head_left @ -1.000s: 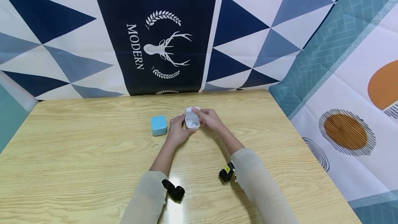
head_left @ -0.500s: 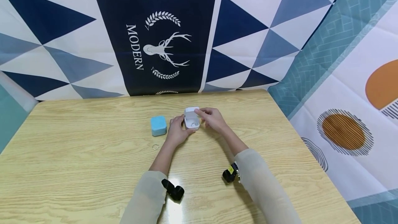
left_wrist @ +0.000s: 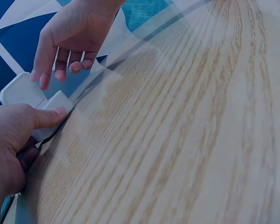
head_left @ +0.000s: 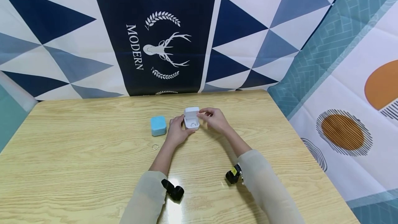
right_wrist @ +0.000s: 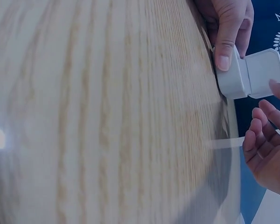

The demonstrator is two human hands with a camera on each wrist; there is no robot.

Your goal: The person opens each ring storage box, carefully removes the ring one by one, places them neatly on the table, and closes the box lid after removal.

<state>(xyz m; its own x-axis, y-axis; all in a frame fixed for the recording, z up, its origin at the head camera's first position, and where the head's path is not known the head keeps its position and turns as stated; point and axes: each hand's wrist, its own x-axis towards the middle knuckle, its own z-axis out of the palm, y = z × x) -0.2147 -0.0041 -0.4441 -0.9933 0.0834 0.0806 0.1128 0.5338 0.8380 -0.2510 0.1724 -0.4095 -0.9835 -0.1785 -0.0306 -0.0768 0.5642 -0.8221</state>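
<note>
A white ring box (head_left: 191, 112) stands with its lid raised, and a silvery ring (head_left: 193, 124) shows inside its base. My left hand (head_left: 178, 132) grips the base from the left, thumb across the front, as the left wrist view also shows over the white box (left_wrist: 59, 101). Beside the lid's right edge is my right hand (head_left: 215, 118). In the right wrist view its fingers (right_wrist: 266, 140) are loosely bent with nothing between them, and the thumb tip overlaps the lid (right_wrist: 267, 70). A light blue box (head_left: 158, 126) sits closed left of my left hand.
On the wooden table (head_left: 93, 168), a second ring (head_left: 155, 147) lies in front of the blue box, close to the left forearm. A patterned cloth (head_left: 168, 37) hangs behind the table's far edge.
The white box's lid has swung farther back, showing more of its inside. My right hand has slid off the lid toward the right; the left hand keeps its grip in place.
</note>
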